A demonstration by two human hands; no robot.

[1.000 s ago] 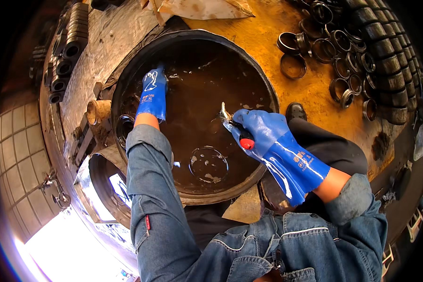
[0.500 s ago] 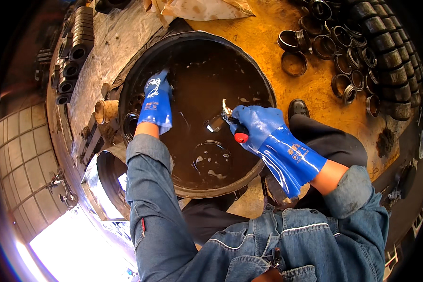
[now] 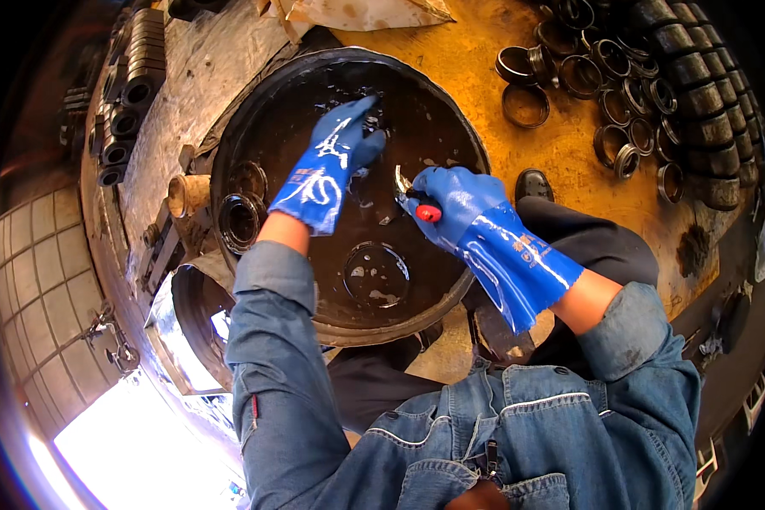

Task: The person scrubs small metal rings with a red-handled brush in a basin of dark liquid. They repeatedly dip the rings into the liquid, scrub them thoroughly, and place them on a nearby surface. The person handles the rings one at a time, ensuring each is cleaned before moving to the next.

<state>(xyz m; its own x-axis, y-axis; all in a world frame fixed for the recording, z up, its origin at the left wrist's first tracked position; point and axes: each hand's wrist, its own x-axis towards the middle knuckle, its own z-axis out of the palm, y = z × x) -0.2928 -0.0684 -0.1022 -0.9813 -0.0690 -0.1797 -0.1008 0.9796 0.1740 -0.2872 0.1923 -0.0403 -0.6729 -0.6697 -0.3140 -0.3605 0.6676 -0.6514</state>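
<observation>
Both my hands wear long blue rubber gloves, over a round tub (image 3: 382, 335) of dark brown liquid. My left hand (image 3: 336, 157) reaches to the tub's far middle; its fingers and thumb are apart, the fingertips at the liquid, where a dark shiny patch between them is hard to make out. My right hand (image 3: 459, 200), at the tub's right side, is closed around pliers (image 3: 428, 212) with red and black handles, their metal jaws pointing away from me. A ring (image 3: 376, 274) lies in the liquid nearest me. Dark rings (image 3: 240, 221) sit along the left inner wall.
Many loose metal rings (image 3: 525, 105) lie on the yellowish surface at right, beside stacked dark cylinders (image 3: 707, 138). A row of cylindrical parts (image 3: 144, 85) lies far left. A rusty cylinder (image 3: 189, 195) and an open metal container (image 3: 197, 319) stand left of the tub.
My left hand has moved right and away from the tub's left wall, uncovering the rings there. My right hand keeps the pliers in nearly the same place.
</observation>
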